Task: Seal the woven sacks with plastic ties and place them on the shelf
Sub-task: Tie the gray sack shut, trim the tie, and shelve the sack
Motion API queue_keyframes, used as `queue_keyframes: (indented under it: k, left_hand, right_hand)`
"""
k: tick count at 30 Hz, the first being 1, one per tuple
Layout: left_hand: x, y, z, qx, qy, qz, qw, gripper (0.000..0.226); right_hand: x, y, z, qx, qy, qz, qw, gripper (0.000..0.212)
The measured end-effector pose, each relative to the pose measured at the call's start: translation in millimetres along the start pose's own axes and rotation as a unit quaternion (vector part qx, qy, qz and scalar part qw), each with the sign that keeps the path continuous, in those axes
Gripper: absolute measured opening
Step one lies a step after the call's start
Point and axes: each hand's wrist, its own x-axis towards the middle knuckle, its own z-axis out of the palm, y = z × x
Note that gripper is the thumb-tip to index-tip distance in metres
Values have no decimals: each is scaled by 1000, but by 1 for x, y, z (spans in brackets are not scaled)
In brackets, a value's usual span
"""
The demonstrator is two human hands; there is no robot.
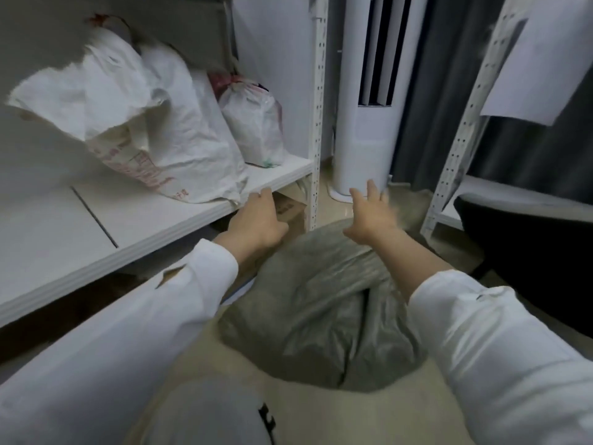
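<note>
Left hand (256, 220): fingers loosely bent, holding nothing, fingertips up by the front edge of the shelf (179, 220); I cannot tell whether they touch it. Right hand (372, 216): fingers spread and straight, palm down, empty, held in the air. Both arms in white sleeves reach forward over a grey sack (321, 300), which sits on the floor between them, just beside the shelf, its top folded in on itself; I see no tie on it. On the shelf above the left hand, a big white sack (154, 130) with red print lies slumped, with a smaller white sack (253, 126) upright behind it, its neck gathered. Under the shelf, past the left hand, a cardboard box (290, 208). Beyond the right hand, a white tower fan (365, 139) against a dark curtain (430, 107).
</note>
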Motion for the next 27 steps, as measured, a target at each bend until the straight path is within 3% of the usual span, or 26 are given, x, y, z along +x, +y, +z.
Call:
queue_keyframes:
  k: [6,10,12,15,19,24,27]
  left_hand:
    - [-4,21,35,31,-51,22,998,75]
    - [-4,11,51,54,-65,6,996,72]
    - [-3,8,60,55,-68,-6,996,71]
    - [0,7,77,52,-77,-2,996,67]
    - [4,7,93,47,-101,17,994,68]
    - [6,-16,94,53,-103,28,993,79]
    - [5,-35,93,52,-108,8,993,78]
  right_hand:
    - [-22,60,71,106,-185,84,973,113]
    - [-34,64,106,212,-201,142,946,93]
    - [-28,60,126,349,-217,196,890,90]
    - [-16,53,153,514,-154,289,793,93]
    - [-14,46,162,638,-133,336,680,52]
    - [-7,39,196,714,-118,351,594,67]
    - [-4,13,184,744,-81,323,580,26]
